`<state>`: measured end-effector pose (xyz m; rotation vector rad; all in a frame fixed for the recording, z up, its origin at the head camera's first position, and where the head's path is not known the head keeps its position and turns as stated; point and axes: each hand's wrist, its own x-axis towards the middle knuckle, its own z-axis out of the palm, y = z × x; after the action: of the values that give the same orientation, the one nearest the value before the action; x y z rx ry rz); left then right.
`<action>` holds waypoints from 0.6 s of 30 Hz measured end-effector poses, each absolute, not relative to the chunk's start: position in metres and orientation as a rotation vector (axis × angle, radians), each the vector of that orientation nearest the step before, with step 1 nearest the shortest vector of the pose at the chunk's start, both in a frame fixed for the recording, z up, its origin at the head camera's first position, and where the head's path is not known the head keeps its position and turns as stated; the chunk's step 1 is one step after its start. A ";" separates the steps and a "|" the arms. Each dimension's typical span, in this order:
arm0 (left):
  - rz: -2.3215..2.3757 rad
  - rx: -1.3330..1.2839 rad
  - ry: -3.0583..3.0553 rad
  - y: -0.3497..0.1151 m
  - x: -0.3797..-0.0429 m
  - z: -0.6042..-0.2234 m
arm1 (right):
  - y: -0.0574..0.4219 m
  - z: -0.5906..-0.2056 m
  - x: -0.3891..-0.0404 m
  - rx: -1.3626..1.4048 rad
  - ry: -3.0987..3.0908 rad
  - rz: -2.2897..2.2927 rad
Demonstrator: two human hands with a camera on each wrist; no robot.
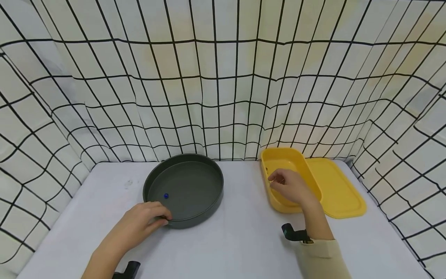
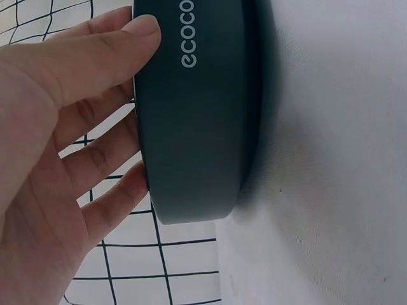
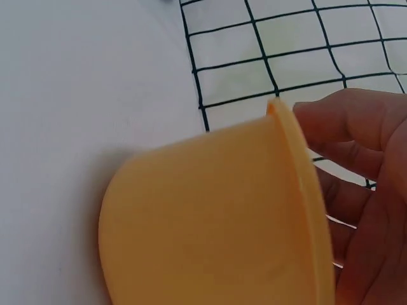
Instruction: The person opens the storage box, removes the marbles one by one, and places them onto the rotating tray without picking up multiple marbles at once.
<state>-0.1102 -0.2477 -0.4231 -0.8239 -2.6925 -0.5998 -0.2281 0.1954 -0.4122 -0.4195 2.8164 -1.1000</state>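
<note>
A round dark green tray (image 1: 189, 182) with a raised rim lies on the white surface, left of centre in the head view. Inside it sits one small blue bead-like ball (image 1: 166, 196). My left hand (image 1: 144, 221) pinches the tray's near left rim; in the left wrist view the thumb (image 2: 143, 32) presses the outer wall and the other fingers go behind the rim. Over the left part of a yellow plastic container (image 1: 315, 186) hovers my right hand (image 1: 290, 186), fingers loosely bent and nothing visible in them. In the right wrist view the container's wall (image 3: 210, 222) partly hides those fingers.
A flat yellow lid (image 1: 343, 190) lies right of the container, against its side. White cloth walls with a black grid (image 1: 226, 89) enclose the back and both sides. White tabletop (image 1: 240, 232) lies between tray and container. Black wrist mounts (image 1: 294, 233) show near the wrists.
</note>
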 end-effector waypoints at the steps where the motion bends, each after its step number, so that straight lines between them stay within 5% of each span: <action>1: -0.599 -0.822 -2.693 -0.248 -0.110 -0.423 | 0.197 -0.413 -0.228 -0.402 2.817 -1.070; 18: -0.606 -0.799 -2.702 -0.248 -0.110 -0.425 | 0.205 -0.424 -0.229 -0.295 2.657 -0.711</action>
<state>-0.1102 -0.2482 -0.4246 -0.7994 -2.7021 -0.6062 -0.2287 0.2047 -0.4244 -0.2946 2.6574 -0.7113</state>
